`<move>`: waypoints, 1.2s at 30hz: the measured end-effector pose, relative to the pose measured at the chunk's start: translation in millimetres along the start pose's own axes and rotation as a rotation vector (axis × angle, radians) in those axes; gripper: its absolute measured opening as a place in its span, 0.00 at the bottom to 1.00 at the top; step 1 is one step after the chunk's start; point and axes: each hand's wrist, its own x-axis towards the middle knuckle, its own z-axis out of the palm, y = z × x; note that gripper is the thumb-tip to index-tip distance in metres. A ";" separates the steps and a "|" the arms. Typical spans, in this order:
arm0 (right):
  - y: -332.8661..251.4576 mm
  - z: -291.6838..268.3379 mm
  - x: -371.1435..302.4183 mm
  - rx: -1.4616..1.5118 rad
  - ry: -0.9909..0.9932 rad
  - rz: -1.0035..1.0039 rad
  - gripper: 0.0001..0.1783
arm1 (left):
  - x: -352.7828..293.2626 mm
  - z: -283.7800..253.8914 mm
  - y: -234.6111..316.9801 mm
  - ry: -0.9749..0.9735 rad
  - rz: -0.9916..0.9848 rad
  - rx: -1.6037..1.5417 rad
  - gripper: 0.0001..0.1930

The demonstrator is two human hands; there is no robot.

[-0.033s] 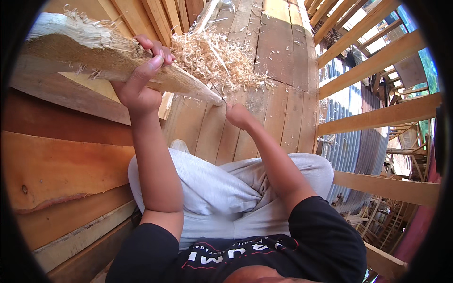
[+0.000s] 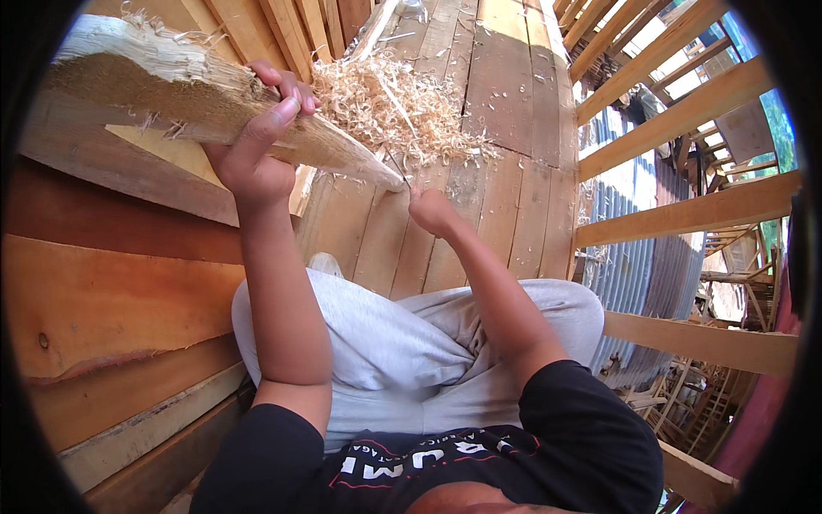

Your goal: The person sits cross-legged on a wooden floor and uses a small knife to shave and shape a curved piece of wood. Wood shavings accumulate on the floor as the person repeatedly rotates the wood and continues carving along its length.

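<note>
A long, rough-edged piece of wood [image 2: 201, 107] slants from the upper left down to a narrow pale tip near the middle. My left hand [image 2: 264, 141] grips it partway along, thumb on the near side and fingers over the far edge. At the tip, my right hand [image 2: 434, 212] is closed on what looks like a thin-bladed knife [image 2: 396, 165]. Its dark blade lies against or just beside the wood's tip. The handle is hidden in my fist. Frayed fibres and curls cling to the wood's upper edge.
A heap of curled wood shavings [image 2: 368, 90] lies on the plank floor [image 2: 505, 201] beyond my hands. Stacked boards [image 2: 128, 304] line my left side. A slatted wooden railing [image 2: 693, 220] runs along the right, with corrugated metal sheets [image 2: 629, 265] outside it. My crossed legs [image 2: 385, 334] are close below.
</note>
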 end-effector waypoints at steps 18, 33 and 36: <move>7.3 -21.3 -23.1 0.112 -0.254 0.265 0.17 | 2.1 26.1 -9.9 -0.097 0.077 0.007 0.14; -34.6 -7.0 -61.6 -0.029 0.206 -0.118 0.25 | -12.5 -17.2 12.3 0.191 0.027 -0.038 0.14; -57.3 -2.9 -73.2 0.114 0.321 -0.323 0.29 | -14.0 -8.6 10.5 0.237 0.073 0.001 0.16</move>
